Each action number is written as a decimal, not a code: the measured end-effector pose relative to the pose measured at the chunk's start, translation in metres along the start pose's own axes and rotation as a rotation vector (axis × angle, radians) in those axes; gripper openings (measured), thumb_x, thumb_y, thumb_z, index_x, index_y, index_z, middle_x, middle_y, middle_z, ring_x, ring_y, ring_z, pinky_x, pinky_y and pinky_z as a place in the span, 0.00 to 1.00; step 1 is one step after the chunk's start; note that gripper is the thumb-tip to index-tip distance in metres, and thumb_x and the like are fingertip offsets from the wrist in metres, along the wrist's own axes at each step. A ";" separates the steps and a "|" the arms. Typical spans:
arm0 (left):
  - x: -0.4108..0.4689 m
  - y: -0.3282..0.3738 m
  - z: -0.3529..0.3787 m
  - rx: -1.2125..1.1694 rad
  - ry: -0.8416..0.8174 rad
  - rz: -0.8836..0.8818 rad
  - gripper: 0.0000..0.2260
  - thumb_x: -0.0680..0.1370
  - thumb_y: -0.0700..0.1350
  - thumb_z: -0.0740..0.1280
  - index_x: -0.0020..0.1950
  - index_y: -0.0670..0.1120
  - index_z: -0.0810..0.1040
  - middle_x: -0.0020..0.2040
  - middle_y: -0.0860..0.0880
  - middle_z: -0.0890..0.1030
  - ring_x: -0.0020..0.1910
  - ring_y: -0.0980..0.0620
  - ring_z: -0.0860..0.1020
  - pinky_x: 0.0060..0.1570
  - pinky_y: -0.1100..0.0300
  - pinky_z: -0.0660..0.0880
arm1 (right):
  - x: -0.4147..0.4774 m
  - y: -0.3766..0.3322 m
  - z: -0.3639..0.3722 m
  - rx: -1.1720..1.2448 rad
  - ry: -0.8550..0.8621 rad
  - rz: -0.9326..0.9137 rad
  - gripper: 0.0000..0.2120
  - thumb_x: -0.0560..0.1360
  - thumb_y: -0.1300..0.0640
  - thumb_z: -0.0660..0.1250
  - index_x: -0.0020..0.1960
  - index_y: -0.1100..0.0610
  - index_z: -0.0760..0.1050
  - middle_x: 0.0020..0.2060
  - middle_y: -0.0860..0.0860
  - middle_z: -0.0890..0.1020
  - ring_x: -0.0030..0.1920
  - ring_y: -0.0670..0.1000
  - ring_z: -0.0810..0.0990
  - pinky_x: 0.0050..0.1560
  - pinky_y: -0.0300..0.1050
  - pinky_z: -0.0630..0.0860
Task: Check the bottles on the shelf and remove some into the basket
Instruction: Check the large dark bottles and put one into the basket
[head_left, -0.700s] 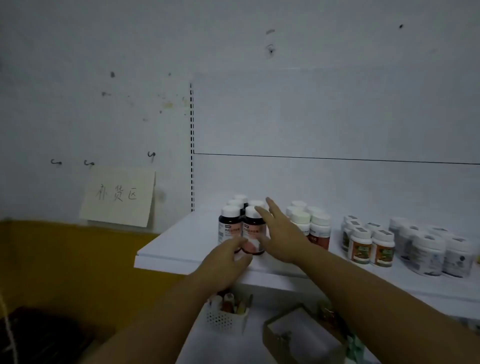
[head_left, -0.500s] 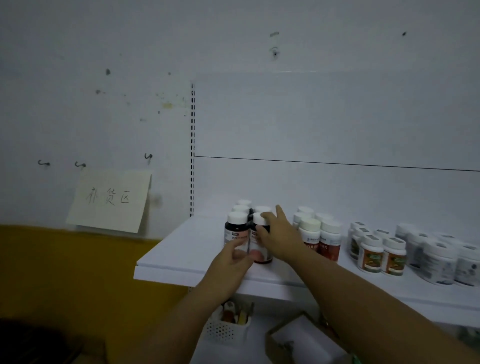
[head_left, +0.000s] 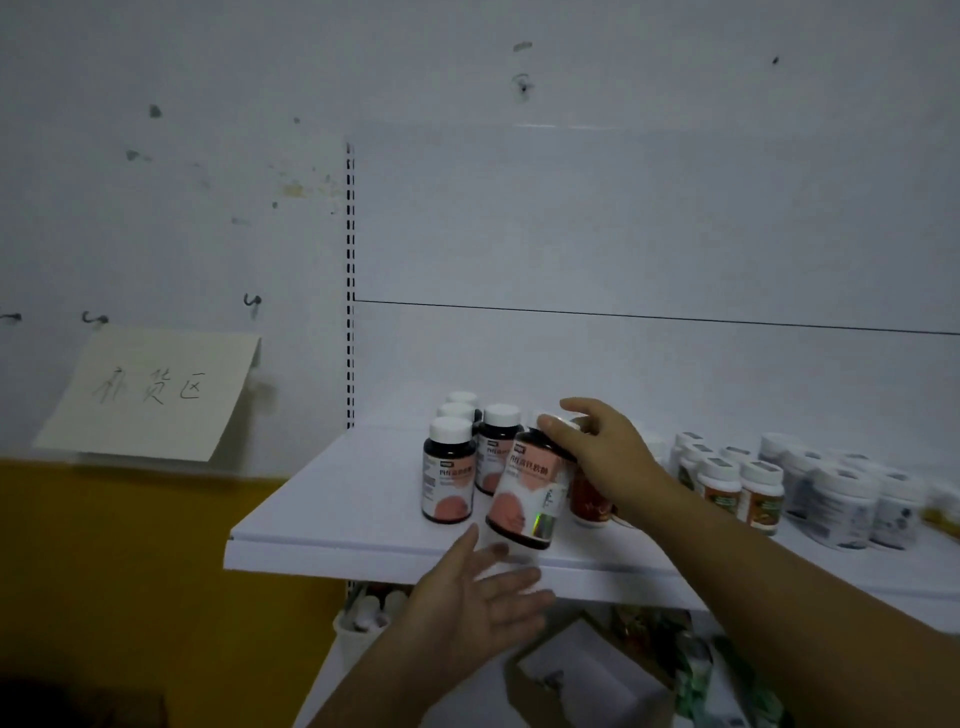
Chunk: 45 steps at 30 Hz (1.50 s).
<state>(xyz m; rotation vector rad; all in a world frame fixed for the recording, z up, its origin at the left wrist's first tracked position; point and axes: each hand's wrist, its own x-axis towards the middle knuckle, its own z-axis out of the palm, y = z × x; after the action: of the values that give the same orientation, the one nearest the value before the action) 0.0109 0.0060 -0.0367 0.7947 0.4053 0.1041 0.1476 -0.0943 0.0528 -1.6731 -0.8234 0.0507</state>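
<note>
The right hand (head_left: 605, 457) has its fingers wrapped over the cap end of a dark bottle with a pink-and-white label (head_left: 527, 493), and the bottle is tipped so its top leans right, with the base near the front edge of the white shelf (head_left: 332, 504); can't really tell if the base is touching the shelf or lifted just clear of it. The left hand (head_left: 480, 597) is spread wide, palm up-ish, fingers splayed, holding nothing, sitting just under and in front of that bottle's base, below the shelf's front lip. Right beside the tilted one on its left, two matching dark bottles with white caps (head_left: 449, 470) stand upright toward the left end of the shelf, with a couple more white caps lined up behind them. Partly hidden behind the right wrist there's a red-labelled bottle (head_left: 589, 501). Further along toward the right edge there's a cluster of small white-capped bottles with orange-green labels (head_left: 737, 480), then fatter white jars (head_left: 841, 506) past those. Under the shelf a small white basket (head_left: 356, 631) with a few things in it shows, plus an open cardboard box (head_left: 587, 675). On the wall left of the shelf hangs a paper note (head_left: 150, 392) with handwritten characters.
</note>
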 end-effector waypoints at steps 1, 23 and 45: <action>0.001 -0.001 0.006 -0.042 -0.048 0.013 0.23 0.77 0.59 0.59 0.59 0.40 0.72 0.56 0.34 0.80 0.53 0.35 0.80 0.51 0.44 0.76 | -0.004 -0.002 -0.001 0.044 -0.040 0.026 0.23 0.74 0.47 0.68 0.66 0.53 0.71 0.56 0.52 0.77 0.49 0.48 0.77 0.38 0.34 0.72; -0.008 -0.026 0.031 -0.270 0.012 0.291 0.21 0.67 0.43 0.69 0.58 0.40 0.74 0.55 0.34 0.80 0.56 0.37 0.78 0.56 0.43 0.74 | -0.028 -0.003 -0.017 -0.027 -0.135 0.124 0.19 0.75 0.40 0.62 0.54 0.55 0.76 0.45 0.50 0.81 0.43 0.47 0.79 0.36 0.39 0.72; -0.018 -0.038 0.031 -0.180 -0.084 0.319 0.26 0.68 0.44 0.69 0.65 0.41 0.71 0.60 0.35 0.77 0.59 0.37 0.76 0.52 0.43 0.77 | -0.041 -0.005 -0.009 0.188 -0.237 0.199 0.16 0.73 0.47 0.68 0.53 0.58 0.77 0.42 0.53 0.83 0.43 0.51 0.81 0.42 0.46 0.78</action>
<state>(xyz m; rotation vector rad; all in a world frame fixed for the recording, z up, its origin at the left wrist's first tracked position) 0.0044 -0.0451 -0.0388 0.6776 0.1843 0.3985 0.1189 -0.1232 0.0435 -1.5829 -0.7976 0.4584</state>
